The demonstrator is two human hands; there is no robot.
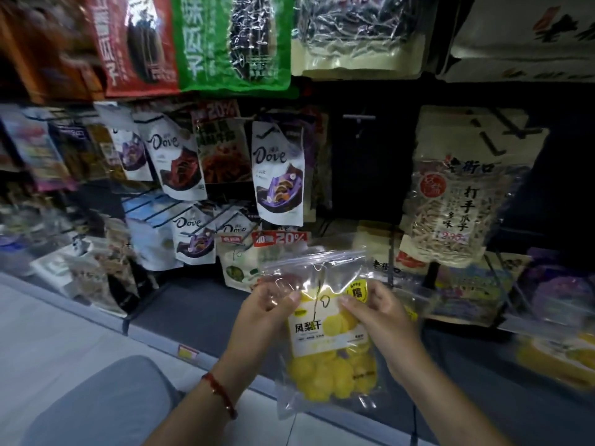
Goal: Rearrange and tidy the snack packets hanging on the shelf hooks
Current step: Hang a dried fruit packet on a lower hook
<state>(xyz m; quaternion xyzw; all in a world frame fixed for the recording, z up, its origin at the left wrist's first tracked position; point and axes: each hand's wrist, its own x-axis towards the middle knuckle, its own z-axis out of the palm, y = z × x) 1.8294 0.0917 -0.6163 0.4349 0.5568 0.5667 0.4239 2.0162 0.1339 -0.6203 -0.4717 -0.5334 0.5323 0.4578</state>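
Both hands pinch clear pineapple packet (pixel 325 333): left hand (pixel 267 304) at its 10 o'clock, right hand (pixel 376 307) at 2. Dove packets (pixel 278 172) hang at 12.

Dim shop aisle — pale floor (pixel 48 333), dark shelving (pixel 363 175).

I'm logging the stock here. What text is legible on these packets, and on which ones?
"凤梨干": clear packet of yellow slices, held by both hands.
"Dove": white chocolate pouch on a hook.
"20%": red tag above the held packet.
"打手瓜子": seed bag on the right.
Fine print is too blurred to read.
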